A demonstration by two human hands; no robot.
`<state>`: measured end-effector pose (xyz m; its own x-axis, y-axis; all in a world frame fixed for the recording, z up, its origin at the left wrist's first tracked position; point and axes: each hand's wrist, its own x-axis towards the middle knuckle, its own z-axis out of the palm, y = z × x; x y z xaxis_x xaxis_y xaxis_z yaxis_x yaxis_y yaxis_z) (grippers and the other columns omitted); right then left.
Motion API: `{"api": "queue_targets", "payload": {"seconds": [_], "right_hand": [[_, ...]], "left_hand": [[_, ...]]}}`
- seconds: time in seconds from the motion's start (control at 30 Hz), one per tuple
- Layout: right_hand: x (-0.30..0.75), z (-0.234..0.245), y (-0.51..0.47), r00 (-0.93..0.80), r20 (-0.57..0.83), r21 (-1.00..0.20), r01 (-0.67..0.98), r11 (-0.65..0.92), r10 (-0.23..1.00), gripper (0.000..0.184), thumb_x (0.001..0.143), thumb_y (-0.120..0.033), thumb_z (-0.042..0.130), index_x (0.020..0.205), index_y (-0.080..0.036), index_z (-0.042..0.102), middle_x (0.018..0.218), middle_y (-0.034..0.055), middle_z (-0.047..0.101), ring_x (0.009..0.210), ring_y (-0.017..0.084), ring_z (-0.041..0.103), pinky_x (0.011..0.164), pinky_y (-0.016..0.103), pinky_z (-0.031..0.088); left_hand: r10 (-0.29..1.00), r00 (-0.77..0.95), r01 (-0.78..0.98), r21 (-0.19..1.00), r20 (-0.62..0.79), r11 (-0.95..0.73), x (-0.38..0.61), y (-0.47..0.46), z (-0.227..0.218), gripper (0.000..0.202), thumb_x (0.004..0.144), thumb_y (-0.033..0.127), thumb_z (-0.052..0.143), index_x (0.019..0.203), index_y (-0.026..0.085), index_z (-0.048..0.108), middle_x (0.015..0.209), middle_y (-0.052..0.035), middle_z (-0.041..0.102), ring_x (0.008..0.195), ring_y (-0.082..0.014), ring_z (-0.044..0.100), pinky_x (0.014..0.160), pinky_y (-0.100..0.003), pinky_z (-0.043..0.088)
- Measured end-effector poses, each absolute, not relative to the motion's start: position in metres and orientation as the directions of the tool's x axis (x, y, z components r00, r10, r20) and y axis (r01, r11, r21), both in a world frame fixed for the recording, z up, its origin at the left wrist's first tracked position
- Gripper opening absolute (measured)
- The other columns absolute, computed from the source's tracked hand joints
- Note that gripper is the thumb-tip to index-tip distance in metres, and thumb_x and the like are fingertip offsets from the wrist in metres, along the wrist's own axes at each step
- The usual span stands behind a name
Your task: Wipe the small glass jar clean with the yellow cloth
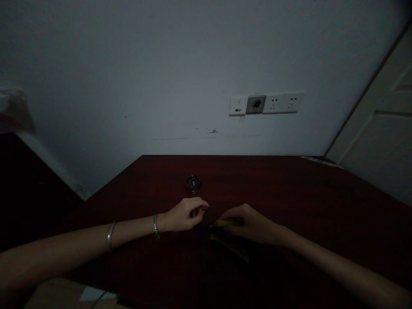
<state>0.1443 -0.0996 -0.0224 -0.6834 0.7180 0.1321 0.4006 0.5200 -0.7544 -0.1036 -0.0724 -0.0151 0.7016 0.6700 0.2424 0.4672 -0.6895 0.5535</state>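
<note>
Dim room with a pale wall (161, 64) at the back, scuffed dark just above the table (273, 180). Set into the wall, right of centre: white sockets (283, 103), with one dark outlet (255, 104) in the same row. At far right, a panelled door (380, 137). Below the table's near left edge: a white sheet (93, 293).

Left hand (185, 214): extends inward from the left, fingers loosely curled toward the thumb. Cannot tell whether anything small lies between the fingertips. Fitted with a bracelet (156, 225) at the wrist and a bangle (110, 236) farther up the forearm.

Right hand (251, 225): extends inward from the right, clamped on the yellow item (225, 222) between thumb and fingers. Apart from the left hand, with a narrow gap between.

Yellow item: located over the near middle of the table, just right of the left hand. Partly lost in shadow; cannot tell its full shape.

Glass dish (193, 183): stands on the table, just beyond the left hand, clear of both hands.
</note>
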Motion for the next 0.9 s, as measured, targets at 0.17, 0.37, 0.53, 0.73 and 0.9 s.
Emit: {"api": "queue_targets", "payload": {"seconds": [0.17,0.37,0.53,0.73,0.9], "right_hand": [[0.142,-0.028,-0.078,-0.485,0.111,-0.947,0.212,0.24,0.867,0.023,0.077,-0.037,0.064,0.092,-0.021,0.067,0.093,0.0036,0.072,0.084,0.018,0.067,0.077,0.032,0.052],[0.134,-0.029,-0.073,-0.468,0.032,-0.998,-0.063,0.003,0.883,0.034,0.071,-0.044,0.069,0.096,-0.022,0.065,0.095,0.0043,0.071,0.088,0.02,0.067,0.083,0.037,0.051],[0.129,-0.029,-0.074,-0.389,0.033,-0.996,-0.093,-0.004,0.921,0.035,0.069,-0.045,0.07,0.092,-0.021,0.062,0.086,0.0034,0.07,0.082,0.019,0.067,0.079,0.035,0.051],[0.127,-0.031,-0.066,-0.244,0.157,-0.987,-0.018,0.157,0.957,0.035,0.075,-0.041,0.063,0.103,-0.021,0.058,0.087,0.0028,0.068,0.082,0.018,0.064,0.073,0.031,0.05],[0.12,-0.038,-0.062,-0.322,0.05,-0.998,-0.063,0.031,0.945,0.038,0.074,-0.044,0.065,0.104,-0.021,0.062,0.107,0.0062,0.067,0.101,0.022,0.061,0.089,0.037,0.048]], "left_hand": [[0.88,0.474,0.368,0.913,-0.024,-0.173,-0.085,-0.081,-0.02,0.02,0.082,0.037,0.052,0.087,0.017,0.05,0.074,-0.0018,0.06,0.069,-0.0149,0.06,0.06,-0.027,0.05],[0.85,0.523,0.29,0.923,0.068,-0.252,-0.086,-0.08,-0.017,0.049,0.069,0.027,0.07,0.114,0.019,0.052,0.117,-0.0085,0.059,0.107,-0.0198,0.056,0.094,-0.034,0.044],[0.767,0.624,0.205,0.978,-0.15,0.025,-0.092,-0.072,-0.016,0.033,0.069,0.031,0.07,0.098,0.017,0.064,0.099,-0.0056,0.068,0.092,-0.0192,0.062,0.083,-0.031,0.048],[0.81,0.503,0.065,0.948,-0.301,0.311,-0.093,-0.073,-0.013,0.029,0.068,0.029,0.069,0.091,0.011,0.066,0.089,-0.0075,0.067,0.077,-0.0145,0.063,0.066,-0.025,0.05],[0.85,0.429,0.006,0.942,-0.306,0.336,-0.089,-0.074,-0.002,0.022,0.069,0.027,0.068,0.084,0.011,0.066,0.086,-0.0058,0.065,0.073,-0.0117,0.061,0.064,-0.022,0.049]]}}
